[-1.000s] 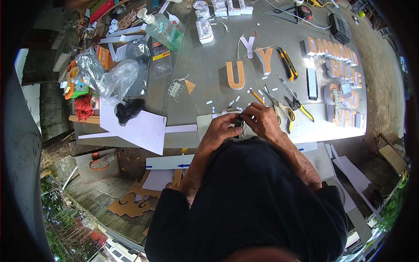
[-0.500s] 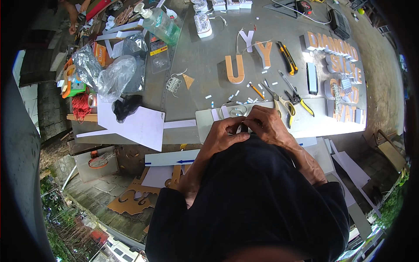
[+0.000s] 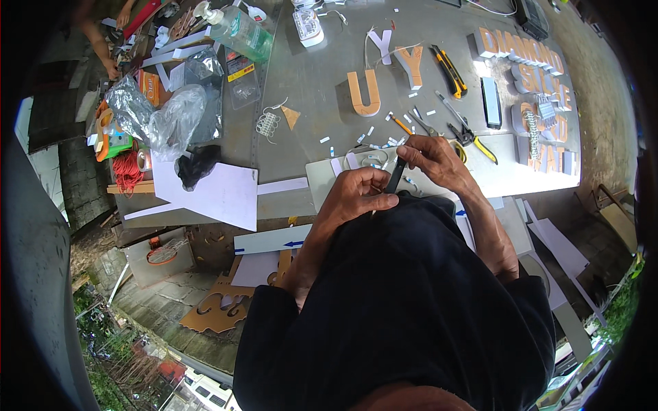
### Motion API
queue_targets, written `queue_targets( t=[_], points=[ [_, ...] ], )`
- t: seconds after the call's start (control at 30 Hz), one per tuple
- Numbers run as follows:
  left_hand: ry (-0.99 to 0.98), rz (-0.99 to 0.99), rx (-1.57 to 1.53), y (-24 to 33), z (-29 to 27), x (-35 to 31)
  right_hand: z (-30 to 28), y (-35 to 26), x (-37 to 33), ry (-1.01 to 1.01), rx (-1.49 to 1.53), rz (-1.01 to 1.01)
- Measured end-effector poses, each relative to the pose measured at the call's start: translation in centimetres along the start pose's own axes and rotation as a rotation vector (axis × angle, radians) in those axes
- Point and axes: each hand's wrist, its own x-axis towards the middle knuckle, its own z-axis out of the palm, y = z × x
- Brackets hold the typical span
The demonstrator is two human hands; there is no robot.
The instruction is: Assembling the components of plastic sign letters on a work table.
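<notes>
My left hand (image 3: 360, 195) is closed at the near table edge, pressing against a small piece I cannot make out beside a dark slim tool (image 3: 395, 177). My right hand (image 3: 432, 156) grips the top of that tool, holding it almost upright over a pale grey panel (image 3: 322, 177). Small white strip offcuts (image 3: 373, 145) lie scattered just beyond my fingers. An orange U-shaped sign letter (image 3: 363, 94) and a Y-shaped letter (image 3: 411, 65) stand further back on the grey table (image 3: 308, 75).
Pliers with yellow handles (image 3: 469, 133), a yellow utility knife (image 3: 449, 68) and several lit sign letters (image 3: 534, 68) are at the right. A clear bottle (image 3: 236, 27), plastic bags (image 3: 164, 116) and white sheets (image 3: 219, 192) fill the left. Another person's arm (image 3: 99, 38) is at the far left.
Both hands have drawn back toward my body at the table edge. The right hand now holds the dark tool more upright, and the left hand has closed beside it.
</notes>
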Motion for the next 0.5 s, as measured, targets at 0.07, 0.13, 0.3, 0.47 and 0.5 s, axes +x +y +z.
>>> queue_targets(
  t=[0.07, 0.13, 0.3, 0.47, 0.5],
  points=[
    [-0.034, 0.022, -0.094, 0.0, 0.2, 0.0, 0.0, 0.3, 0.1, -0.049, 0.035, 0.047],
    [0.006, 0.19, -0.114, 0.6, 0.8, -0.1, 0.4, 0.5, -0.1, -0.043, 0.099, 0.085],
    [-0.103, 0.166, -0.037, 0.5, 0.0, 0.2, 1.1, 0.9, 0.0, -0.052, 0.196, 0.143],
    [-0.124, 0.152, 0.049, 1.1, -0.1, 0.3, 1.1, 1.5, 0.6, -0.034, 0.116, 0.093],
    [-0.119, 0.157, 0.077, 0.9, -0.2, 0.4, 1.2, 1.8, 0.7, -0.028, 0.063, 0.066]
  ],
)
